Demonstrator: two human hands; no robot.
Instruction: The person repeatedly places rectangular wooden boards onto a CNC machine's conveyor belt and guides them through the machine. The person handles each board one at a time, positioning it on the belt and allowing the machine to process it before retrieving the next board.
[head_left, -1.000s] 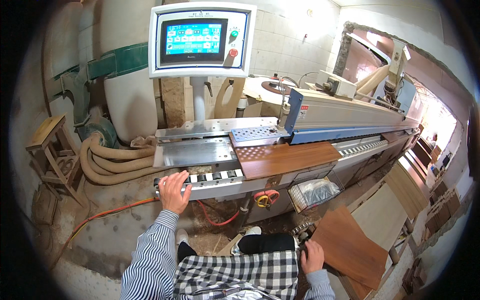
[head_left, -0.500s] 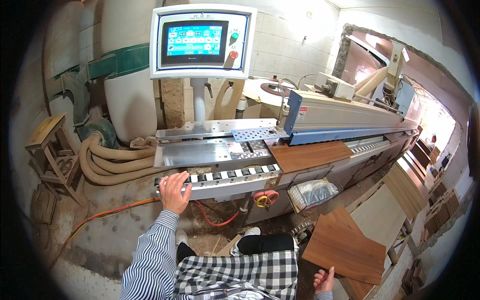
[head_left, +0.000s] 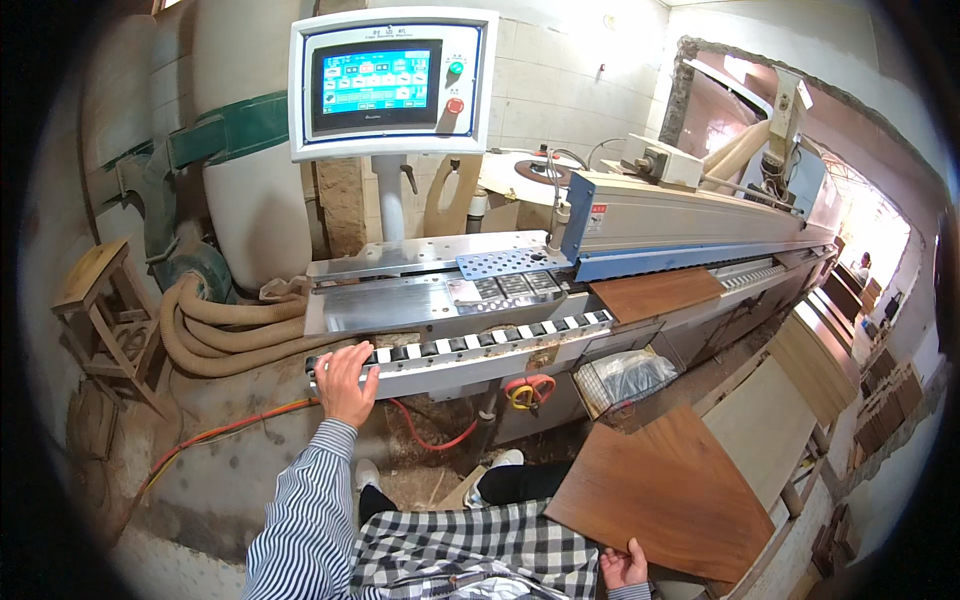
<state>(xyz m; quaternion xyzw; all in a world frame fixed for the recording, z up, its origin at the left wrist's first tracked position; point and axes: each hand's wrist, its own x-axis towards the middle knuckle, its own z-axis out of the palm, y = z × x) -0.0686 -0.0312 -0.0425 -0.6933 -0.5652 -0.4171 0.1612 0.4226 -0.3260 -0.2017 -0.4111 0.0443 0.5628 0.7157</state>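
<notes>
My left hand (head_left: 346, 384) lies over the left end of a white rail with black rollers (head_left: 450, 348), its fingers spread on the top. At the lower right, my right hand (head_left: 624, 566) is closed on the near edge of a reddish-brown wooden panel (head_left: 640, 490). That panel is tilted and overlaps another brown panel (head_left: 705, 440) behind it; where one ends is hard to make out. Another brown panel (head_left: 660, 293) lies flat on the machine, part of it under the long blue and beige beam (head_left: 690, 225).
A control panel with a lit screen (head_left: 378, 85) stands above the steel bed (head_left: 390, 303). Hoses (head_left: 190, 325) and a wooden stool (head_left: 110, 320) are at left. Below the rail hang coiled red and yellow hoses (head_left: 530, 392), beside a wire basket (head_left: 625, 380). Stacked boards (head_left: 810, 355) stand at right.
The panel on the machine has slid right along the beam, baring more rollers. My right hand has taken hold of a wooden panel, which has shifted left. My left hand stays on the rail.
</notes>
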